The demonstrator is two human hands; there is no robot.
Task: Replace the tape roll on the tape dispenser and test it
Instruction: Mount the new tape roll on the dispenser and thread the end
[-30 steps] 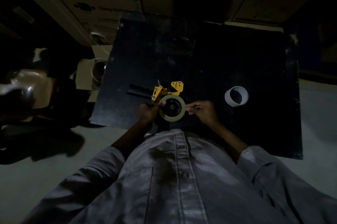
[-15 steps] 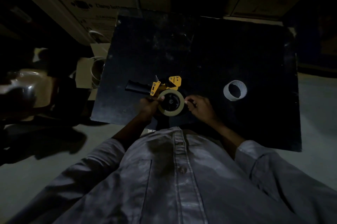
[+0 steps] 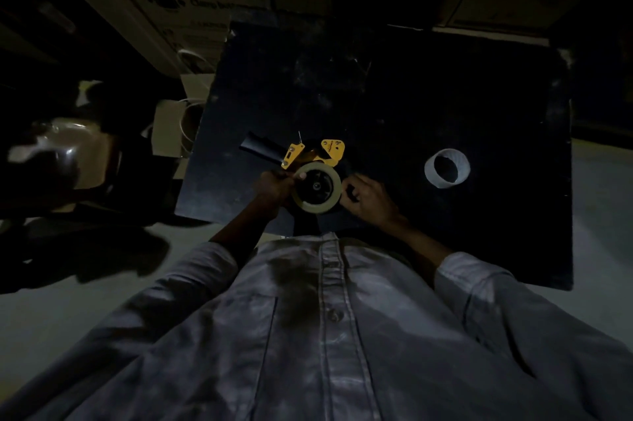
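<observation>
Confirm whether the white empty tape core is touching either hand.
No, the white empty tape core lies alone on the black table, apart from the right hand.

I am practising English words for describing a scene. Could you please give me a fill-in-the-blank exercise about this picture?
1. The tape roll sits on a dispenser whose frame is ____ in colour.
2. The empty core lies on the black table nearer the person's ____ hand.
3. The left hand and the right hand are on ____ sides of the roll.

Missing words: yellow; right; opposite
</observation>
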